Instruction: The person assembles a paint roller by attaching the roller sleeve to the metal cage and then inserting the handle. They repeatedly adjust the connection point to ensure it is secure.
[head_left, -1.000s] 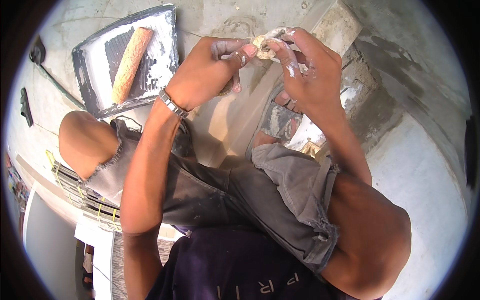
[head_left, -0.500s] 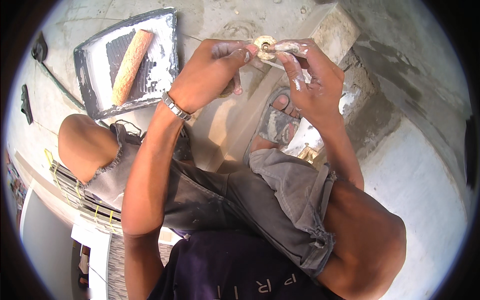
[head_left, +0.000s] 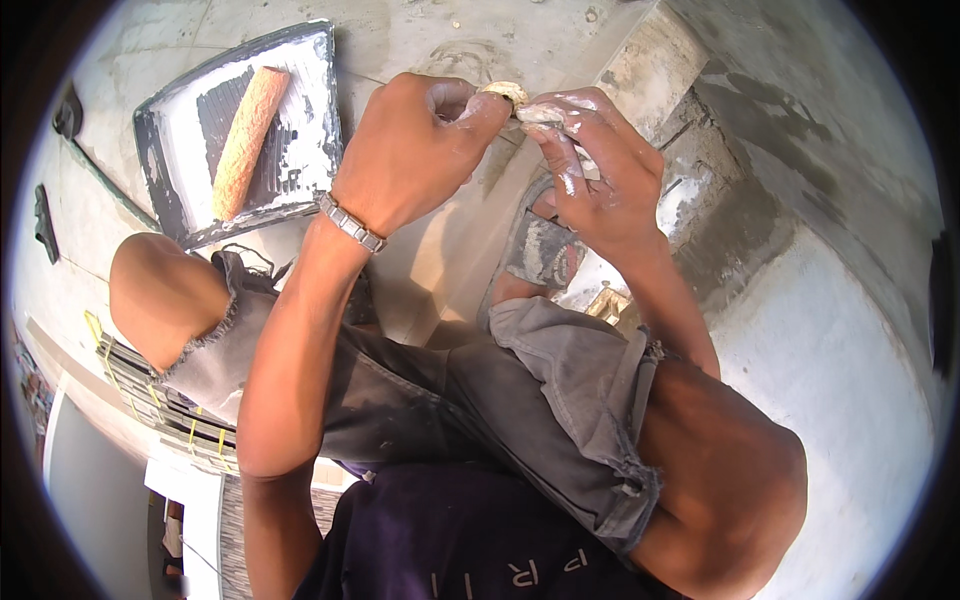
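Note:
Between both hands, above the floor, is a small round cream-coloured cap (head_left: 507, 92) with a hole in its middle, now seen tilted nearly edge-on. My left hand (head_left: 415, 140) pinches its left side between thumb and fingers. The paint-smeared thumb and fingers of my right hand (head_left: 605, 165) are closed against its right side, near the hole; whether they hold anything smaller there is hidden. To the left, an orange fuzzy paint roller sleeve (head_left: 248, 145) lies slantwise in a black paint tray (head_left: 150, 170) coated with white paint.
My sandalled foot (head_left: 545, 245) rests below the hands, beside a raised concrete step (head_left: 655, 65). A dark hose-like strip (head_left: 105, 175) and a small black object (head_left: 46, 225) lie at far left. Strapped flat dark panels (head_left: 165, 400) are stacked behind my left knee.
The round cap has turned from facing me to nearly edge-on and shifted slightly left. Both hands moved a little left with it, and my left wrist rolled over, its back now more toward me.

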